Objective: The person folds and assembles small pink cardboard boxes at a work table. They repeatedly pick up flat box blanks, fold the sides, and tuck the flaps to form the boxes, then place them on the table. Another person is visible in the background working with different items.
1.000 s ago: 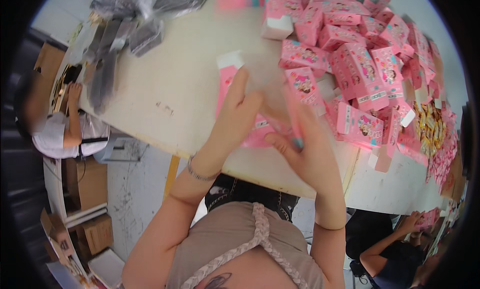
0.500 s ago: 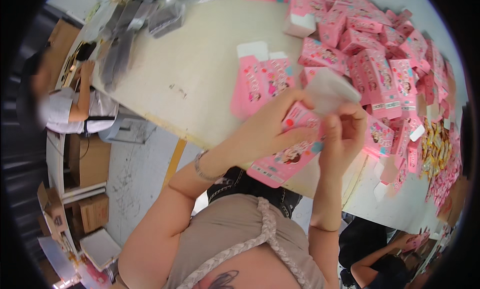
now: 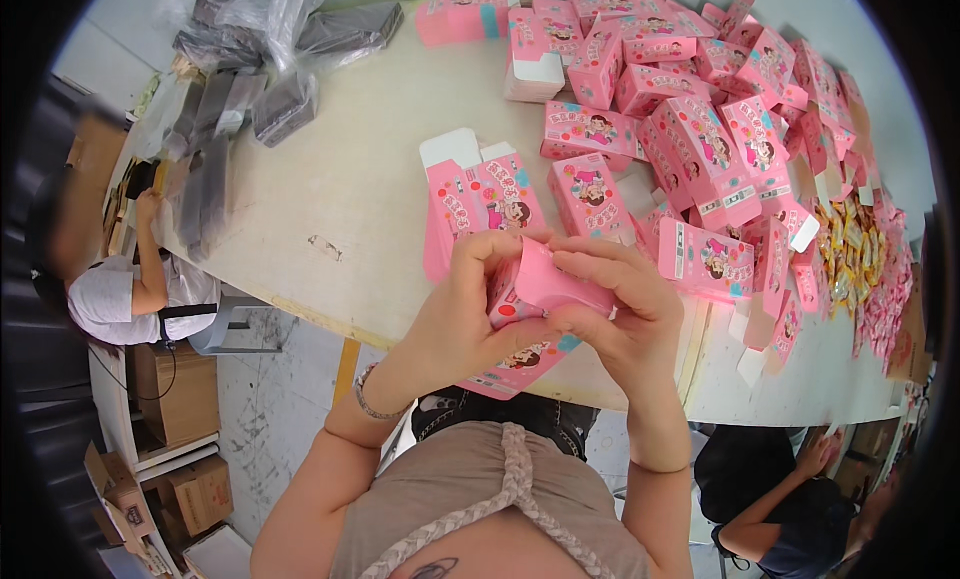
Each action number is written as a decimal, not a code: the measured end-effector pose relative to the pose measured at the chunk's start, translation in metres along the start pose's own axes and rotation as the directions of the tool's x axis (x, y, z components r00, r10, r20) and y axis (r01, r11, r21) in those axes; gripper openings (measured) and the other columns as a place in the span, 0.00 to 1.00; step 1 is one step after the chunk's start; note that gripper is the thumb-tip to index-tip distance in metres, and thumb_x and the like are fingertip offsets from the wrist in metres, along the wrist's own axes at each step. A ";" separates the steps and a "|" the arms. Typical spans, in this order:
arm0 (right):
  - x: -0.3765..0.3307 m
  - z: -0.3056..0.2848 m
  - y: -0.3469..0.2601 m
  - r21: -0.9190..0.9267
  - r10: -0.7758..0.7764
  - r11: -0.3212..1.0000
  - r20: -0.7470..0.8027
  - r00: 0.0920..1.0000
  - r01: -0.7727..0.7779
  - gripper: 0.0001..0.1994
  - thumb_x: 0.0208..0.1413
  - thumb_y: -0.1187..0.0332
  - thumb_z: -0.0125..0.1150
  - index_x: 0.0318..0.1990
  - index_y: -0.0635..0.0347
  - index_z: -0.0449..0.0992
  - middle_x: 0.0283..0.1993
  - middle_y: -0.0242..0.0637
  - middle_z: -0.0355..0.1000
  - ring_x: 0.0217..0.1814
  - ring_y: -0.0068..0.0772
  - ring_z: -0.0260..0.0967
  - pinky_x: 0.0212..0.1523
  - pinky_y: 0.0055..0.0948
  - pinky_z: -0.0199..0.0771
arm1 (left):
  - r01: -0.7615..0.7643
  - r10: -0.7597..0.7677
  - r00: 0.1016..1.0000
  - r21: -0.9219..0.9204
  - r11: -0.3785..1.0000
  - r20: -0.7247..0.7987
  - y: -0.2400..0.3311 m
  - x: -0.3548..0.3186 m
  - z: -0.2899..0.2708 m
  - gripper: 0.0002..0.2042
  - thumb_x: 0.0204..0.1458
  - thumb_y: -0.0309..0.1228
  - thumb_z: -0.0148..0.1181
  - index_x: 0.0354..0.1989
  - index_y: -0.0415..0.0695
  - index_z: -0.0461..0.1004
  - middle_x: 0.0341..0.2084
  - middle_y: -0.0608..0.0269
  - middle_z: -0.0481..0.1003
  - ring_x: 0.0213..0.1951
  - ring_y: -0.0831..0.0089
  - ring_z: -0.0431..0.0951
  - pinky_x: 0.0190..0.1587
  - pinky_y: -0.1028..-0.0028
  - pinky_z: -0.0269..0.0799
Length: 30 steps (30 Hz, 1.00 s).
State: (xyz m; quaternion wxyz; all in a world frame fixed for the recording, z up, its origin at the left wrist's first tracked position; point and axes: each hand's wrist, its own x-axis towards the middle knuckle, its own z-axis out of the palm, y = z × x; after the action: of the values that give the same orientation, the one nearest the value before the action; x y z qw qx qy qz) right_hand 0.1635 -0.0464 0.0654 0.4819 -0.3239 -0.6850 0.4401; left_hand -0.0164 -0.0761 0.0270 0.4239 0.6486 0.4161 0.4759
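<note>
Both hands hold one small pink carton (image 3: 545, 284) above the near edge of a pale table (image 3: 340, 189). My left hand (image 3: 470, 309) grips its left side, fingers curled over the top. My right hand (image 3: 620, 309) pinches its right end with the fingertips. Under the hands lie flat, unfolded pink cartons (image 3: 470, 204), one with a white flap. A big heap of folded pink cartons (image 3: 700, 109) fills the table's right part.
Clear bags of dark packs (image 3: 260, 49) lie at the far left corner. Small yellow and pink sachets (image 3: 850, 249) lie at the right edge. One person in white (image 3: 130, 294) sits at left, another in dark clothes (image 3: 790, 499) at lower right. Cardboard boxes (image 3: 180, 439) stand under a shelf.
The hands have pulled the pink carton nearer to me and turned it. The white flap seen raised half a second ago is now hidden between the fingers.
</note>
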 end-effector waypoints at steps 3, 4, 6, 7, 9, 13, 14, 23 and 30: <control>0.000 -0.005 0.000 -0.004 0.068 0.998 0.017 0.998 -0.068 0.14 0.47 0.76 0.66 0.43 0.63 0.78 0.49 0.41 0.73 0.44 0.29 0.73 0.40 0.25 0.74 | -0.082 0.083 0.997 -0.076 0.994 0.003 0.001 0.001 0.002 0.34 0.42 0.32 0.72 0.51 0.41 0.53 0.54 0.50 0.63 0.49 0.71 0.67 0.48 0.72 0.66; 0.000 -0.006 0.000 0.025 0.100 0.995 0.014 0.995 -0.100 0.14 0.47 0.76 0.66 0.43 0.63 0.78 0.48 0.42 0.73 0.43 0.29 0.73 0.39 0.25 0.75 | -0.093 0.093 0.996 -0.072 0.993 0.000 0.000 0.000 0.002 0.33 0.42 0.32 0.72 0.51 0.41 0.53 0.54 0.50 0.62 0.49 0.71 0.67 0.48 0.72 0.66; 0.004 -0.006 0.000 0.083 0.147 0.985 0.033 0.989 -0.150 0.13 0.48 0.76 0.65 0.43 0.64 0.78 0.49 0.41 0.73 0.43 0.30 0.73 0.39 0.25 0.74 | -0.113 0.113 0.994 -0.065 0.991 -0.006 -0.004 -0.004 0.002 0.33 0.43 0.32 0.71 0.52 0.42 0.54 0.55 0.50 0.61 0.49 0.70 0.66 0.48 0.70 0.66; 0.005 -0.005 -0.001 0.111 0.170 0.978 0.044 0.984 -0.174 0.13 0.48 0.76 0.64 0.43 0.64 0.78 0.50 0.41 0.73 0.43 0.30 0.73 0.39 0.24 0.74 | -0.116 0.112 0.993 -0.153 0.981 -0.038 -0.003 -0.003 0.004 0.33 0.43 0.31 0.70 0.53 0.42 0.53 0.55 0.50 0.61 0.49 0.69 0.66 0.48 0.70 0.66; 0.004 -0.002 -0.004 -0.015 0.151 0.988 0.067 0.986 -0.151 0.14 0.48 0.76 0.64 0.45 0.63 0.77 0.52 0.42 0.71 0.45 0.29 0.72 0.39 0.24 0.74 | -0.128 0.100 0.990 -0.322 0.938 -0.102 0.001 0.003 0.008 0.33 0.45 0.31 0.69 0.54 0.43 0.53 0.55 0.51 0.60 0.49 0.69 0.67 0.49 0.68 0.66; -0.006 0.003 0.008 -0.304 -0.129 0.937 0.153 0.980 0.171 0.18 0.49 0.75 0.63 0.51 0.61 0.74 0.58 0.44 0.67 0.50 0.32 0.70 0.41 0.27 0.73 | -0.075 0.054 0.993 -0.200 0.977 -0.108 0.005 -0.002 0.003 0.26 0.48 0.30 0.66 0.53 0.43 0.59 0.55 0.51 0.60 0.52 0.65 0.66 0.50 0.67 0.67; -0.009 0.003 0.006 -0.264 -0.062 0.958 0.191 0.980 0.112 0.19 0.50 0.75 0.63 0.52 0.61 0.73 0.59 0.44 0.66 0.52 0.33 0.69 0.43 0.29 0.73 | -0.063 0.057 0.996 -0.094 0.994 -0.068 0.002 -0.007 -0.003 0.24 0.49 0.31 0.65 0.51 0.42 0.60 0.55 0.51 0.60 0.53 0.64 0.65 0.51 0.66 0.66; 0.026 -0.062 0.062 -0.049 0.141 0.985 -0.306 0.941 -0.164 0.25 0.52 0.62 0.62 0.56 0.64 0.66 0.52 0.44 0.68 0.49 0.39 0.70 0.45 0.35 0.72 | -0.127 0.200 0.867 0.186 0.974 -0.456 -0.014 0.000 -0.034 0.17 0.58 0.28 0.49 0.56 0.41 0.61 0.63 0.50 0.53 0.62 0.62 0.59 0.58 0.66 0.61; 0.033 0.033 0.106 -0.541 0.261 0.784 -0.156 0.953 -0.304 0.19 0.42 0.66 0.69 0.41 0.66 0.74 0.35 0.43 0.72 0.36 0.43 0.71 0.38 0.37 0.70 | 0.066 -0.019 0.880 0.084 0.994 -0.474 -0.041 0.000 -0.033 0.18 0.57 0.23 0.48 0.57 0.39 0.60 0.62 0.52 0.55 0.62 0.66 0.58 0.60 0.67 0.59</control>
State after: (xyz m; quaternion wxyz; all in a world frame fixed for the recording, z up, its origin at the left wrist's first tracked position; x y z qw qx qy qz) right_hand 0.1240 0.0156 -0.0243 0.3190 -0.5650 -0.7093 0.2755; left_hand -0.0541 -0.0585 -0.0051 0.2877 0.5236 0.5438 0.5893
